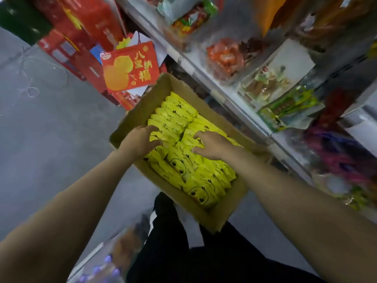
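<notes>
Shop floor: box of yellow packets. Left hand and right hand, inside it, each clutch packets. Gathering step, by the look; next, lift a bundle clear.

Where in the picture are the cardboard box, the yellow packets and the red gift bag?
cardboard box (138, 113): head view, inner face of its left wall.
yellow packets (183, 167): head view, duck face on one near packet.
red gift bag (130, 66): head view, middle of its printed front.
</notes>
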`<state>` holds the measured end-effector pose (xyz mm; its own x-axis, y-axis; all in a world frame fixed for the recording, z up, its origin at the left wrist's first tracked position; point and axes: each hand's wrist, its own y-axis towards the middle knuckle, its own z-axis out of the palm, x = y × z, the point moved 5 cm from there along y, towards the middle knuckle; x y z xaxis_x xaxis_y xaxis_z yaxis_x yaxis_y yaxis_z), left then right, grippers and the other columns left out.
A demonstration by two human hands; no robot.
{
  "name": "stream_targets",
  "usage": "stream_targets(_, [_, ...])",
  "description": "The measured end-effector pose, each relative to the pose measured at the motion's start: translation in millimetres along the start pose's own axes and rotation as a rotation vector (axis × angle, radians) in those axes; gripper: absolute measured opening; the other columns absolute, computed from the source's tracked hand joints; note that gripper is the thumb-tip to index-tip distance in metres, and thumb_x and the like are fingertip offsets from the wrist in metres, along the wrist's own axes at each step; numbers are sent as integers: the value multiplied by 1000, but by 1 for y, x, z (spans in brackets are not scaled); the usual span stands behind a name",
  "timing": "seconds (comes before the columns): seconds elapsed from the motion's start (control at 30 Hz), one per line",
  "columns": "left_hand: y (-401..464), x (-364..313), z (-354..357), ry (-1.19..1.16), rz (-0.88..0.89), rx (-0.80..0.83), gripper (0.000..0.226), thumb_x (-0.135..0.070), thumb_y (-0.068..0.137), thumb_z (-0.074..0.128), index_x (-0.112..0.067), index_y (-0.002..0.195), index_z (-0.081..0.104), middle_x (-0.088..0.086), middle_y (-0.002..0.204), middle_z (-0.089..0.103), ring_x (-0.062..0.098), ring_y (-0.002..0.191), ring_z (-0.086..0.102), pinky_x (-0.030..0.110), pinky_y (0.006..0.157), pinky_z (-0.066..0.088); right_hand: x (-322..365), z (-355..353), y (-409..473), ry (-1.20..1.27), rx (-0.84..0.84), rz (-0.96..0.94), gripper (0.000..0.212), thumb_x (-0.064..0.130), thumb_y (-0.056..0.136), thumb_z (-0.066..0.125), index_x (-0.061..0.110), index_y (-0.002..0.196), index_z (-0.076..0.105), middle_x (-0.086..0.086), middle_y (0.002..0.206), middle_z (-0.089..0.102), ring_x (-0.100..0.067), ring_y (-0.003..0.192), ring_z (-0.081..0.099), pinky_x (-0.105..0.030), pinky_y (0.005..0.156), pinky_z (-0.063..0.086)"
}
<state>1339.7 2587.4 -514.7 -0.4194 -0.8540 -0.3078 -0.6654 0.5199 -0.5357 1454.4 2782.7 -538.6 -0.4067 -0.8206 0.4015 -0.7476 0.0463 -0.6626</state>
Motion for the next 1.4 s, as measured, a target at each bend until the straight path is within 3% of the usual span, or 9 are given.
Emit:
stream_targets(0.13, [38,45,24,-8,-2,180,52,-37,86,70,-13,131,58,21,121,63,37,113,58,44,93,47,2,57,34,146,123,101,56,52,93,58,20,137,47,-9,134,55,-29,112,58,-37,85,47])
stream_targets(0.47, [110,107,91,31,67,501,54,-46,83,70,-30,133,55,4,136,54,27,123,51,31,95,38,2,164,82,456,351,303,65,55,90,60,22,143,44,-7,150,42,-28,129,49,-37,102,42])
stream_targets(0.7, [133,111,108,55,118,511,48,-53,64,83,-35,107,70,5,120,56,28,115,52,39,98,45,0,204,82,563,374,354,82,55,80,72,22,148,39,-2,150,44,-24,134,45,-33,106,40])
stream_targets(0.9, [140,116,113,50,148,551,44,-46,66,83,-33,106,71,8,128,51,31,124,43,37,103,37,-3,200,87,531,174,375,35,38,100,53,19,127,64,-9,123,64,-27,112,59,-33,85,44])
stream_targets(1.03, [139,115,114,16,145,557,46,-45,63,86,-32,105,72,2,126,58,27,119,51,39,100,43,-18,182,79,873,93,443,23,32,98,56,21,100,76,-3,93,70,-24,84,65,-36,74,50])
stream_targets(1.1, [138,115,115,-14,140,563,47,-42,62,87,-31,106,72,-3,125,62,23,116,56,36,98,45,-25,174,80,921,81,434,22,32,97,57,22,89,75,-12,103,71,-37,97,65,-46,83,52])
stream_targets(1.2, [138,115,114,-51,142,541,46,-40,63,87,-29,105,73,-4,124,64,21,114,57,37,98,46,-20,179,83,905,170,400,21,33,92,67,19,107,69,-5,118,68,-28,107,63,-34,87,50])
stream_targets(1.3, [138,115,114,-23,175,534,47,-43,63,86,-30,107,72,-3,125,64,22,114,58,40,98,46,-1,197,85,709,319,344,66,40,78,80,18,135,54,0,135,57,-20,123,54,-33,100,44])
stream_targets(1.4, [138,116,116,-18,194,539,48,-44,64,85,-30,108,72,-3,126,63,22,112,59,40,97,47,-1,205,90,671,152,374,52,36,79,80,18,125,62,-2,123,63,-21,113,59,-33,91,46])
